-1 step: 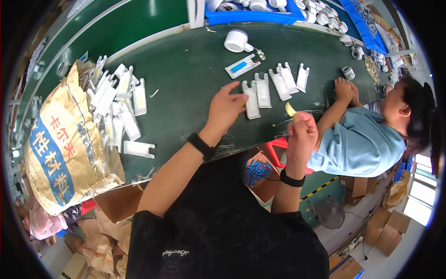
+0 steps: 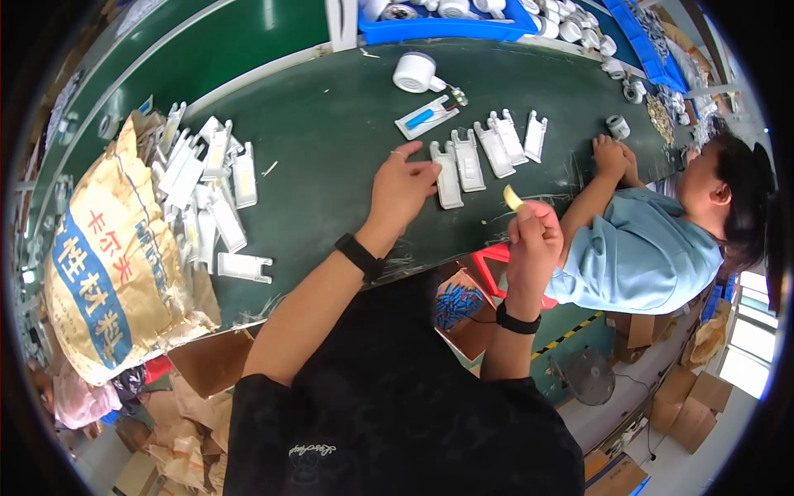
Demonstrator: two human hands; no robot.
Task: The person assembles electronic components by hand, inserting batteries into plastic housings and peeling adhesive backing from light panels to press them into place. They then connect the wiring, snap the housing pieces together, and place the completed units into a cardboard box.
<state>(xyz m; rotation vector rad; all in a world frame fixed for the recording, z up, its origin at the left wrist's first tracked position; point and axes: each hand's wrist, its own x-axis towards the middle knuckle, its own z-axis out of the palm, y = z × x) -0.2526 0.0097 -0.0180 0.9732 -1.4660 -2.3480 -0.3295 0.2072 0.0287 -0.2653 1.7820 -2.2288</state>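
My left hand (image 2: 401,188) is over the green bench with its fingers apart. Its thumb and fingertips are at the left edge of a white plastic casing (image 2: 447,178); whether they press on it I cannot tell. Between the thumb and fingers of my right hand (image 2: 533,236) is a small curved yellow strip (image 2: 512,198), raised near the bench's front edge. Right of the first casing, more white casings stand in a slanting row, among them one with a raised rectangle (image 2: 469,161). Behind them, an open casing with a blue battery (image 2: 423,118) lies beside a round white housing (image 2: 418,73), wires between them.
On the left, a paper sack (image 2: 116,256) leans beside a heap of white casings (image 2: 198,178). A blue tray (image 2: 447,30) of white housings stands at the back. A co-worker in a light blue shirt (image 2: 645,248) sits on the right. Below, a box holds blue batteries (image 2: 459,306).
The whole view has shifted slightly. Both hands keep nearly the same pose, the yellow strip still in the right one.
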